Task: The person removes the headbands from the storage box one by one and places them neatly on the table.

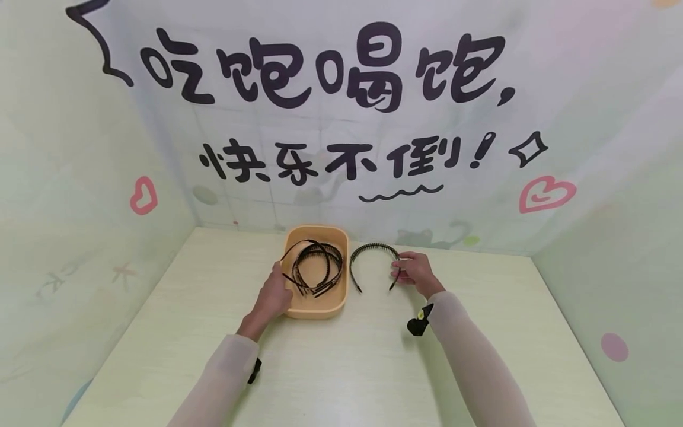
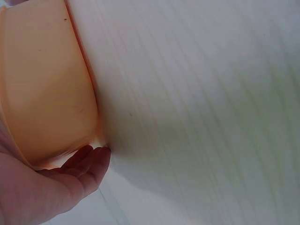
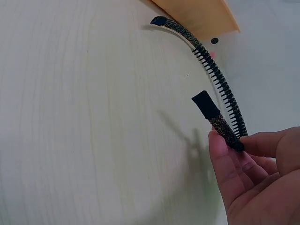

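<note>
A toothed black headband with gold-speckled ends is pinched near one end between the thumb and fingers of my right hand. Its arch points to the back wall and its two tips towards me; in the right wrist view the band curves away from the fingers. Just left of it stands an orange plastic bin. Several dark headbands lie tangled inside. My left hand grips the bin's left side, and the left wrist view shows its curled fingers against the outer wall.
The pale wood-grain table carries the bin near its back edge. A printed cloth wall with large black lettering rises close behind, and side walls stand left and right.
</note>
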`<state>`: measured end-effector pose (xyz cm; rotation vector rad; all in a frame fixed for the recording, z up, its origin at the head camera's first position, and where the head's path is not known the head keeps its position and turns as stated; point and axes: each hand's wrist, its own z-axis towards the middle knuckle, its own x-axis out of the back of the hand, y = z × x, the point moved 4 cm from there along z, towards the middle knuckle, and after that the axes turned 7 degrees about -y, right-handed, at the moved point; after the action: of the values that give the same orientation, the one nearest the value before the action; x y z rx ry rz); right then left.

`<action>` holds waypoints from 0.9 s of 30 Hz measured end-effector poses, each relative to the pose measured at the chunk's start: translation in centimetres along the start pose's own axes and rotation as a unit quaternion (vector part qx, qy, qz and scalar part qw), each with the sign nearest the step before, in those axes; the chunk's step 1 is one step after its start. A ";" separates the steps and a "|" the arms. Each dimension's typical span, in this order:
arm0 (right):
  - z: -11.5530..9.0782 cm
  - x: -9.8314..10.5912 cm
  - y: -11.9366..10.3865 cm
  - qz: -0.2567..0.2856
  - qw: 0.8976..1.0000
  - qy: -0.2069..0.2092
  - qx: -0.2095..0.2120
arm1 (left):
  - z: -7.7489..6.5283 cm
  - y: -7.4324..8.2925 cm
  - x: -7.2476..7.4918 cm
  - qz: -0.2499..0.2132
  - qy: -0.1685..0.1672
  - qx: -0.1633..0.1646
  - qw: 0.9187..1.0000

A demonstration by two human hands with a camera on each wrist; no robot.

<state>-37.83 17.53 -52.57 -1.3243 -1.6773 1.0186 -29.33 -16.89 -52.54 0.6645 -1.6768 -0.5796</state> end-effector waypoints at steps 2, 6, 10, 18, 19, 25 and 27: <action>0.0 0.0 0.1 -0.004 1.000 0.006 0.000 | 0.0 0.0 0.0 -0.001 0.001 -0.003 1.000; 0.1 0.1 0.2 -0.031 0.999 0.013 0.004 | 0.0 0.1 0.0 -0.005 0.003 -0.009 1.000; 0.2 0.3 0.2 -0.067 0.998 0.016 0.011 | -0.1 0.1 0.0 -0.005 0.005 -0.012 1.000; -0.2 0.2 -0.3 -0.111 0.993 0.035 0.016 | -0.1 0.1 0.0 -0.005 0.006 -0.010 1.000; -0.2 0.2 -0.3 -0.114 0.993 0.036 0.015 | -0.1 0.1 0.0 -0.005 0.006 -0.009 1.000; -0.4 -0.1 -0.4 -0.129 0.991 0.037 0.012 | -0.1 0.1 0.0 -0.007 0.004 -0.005 1.000; -0.4 -0.1 -0.4 -0.134 0.990 0.038 0.013 | -0.2 0.1 0.0 -0.007 0.005 -0.007 1.000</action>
<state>-37.62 17.46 -52.04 -1.0720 -1.7226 0.8183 -29.18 -16.85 -52.41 0.6689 -1.6591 -0.5978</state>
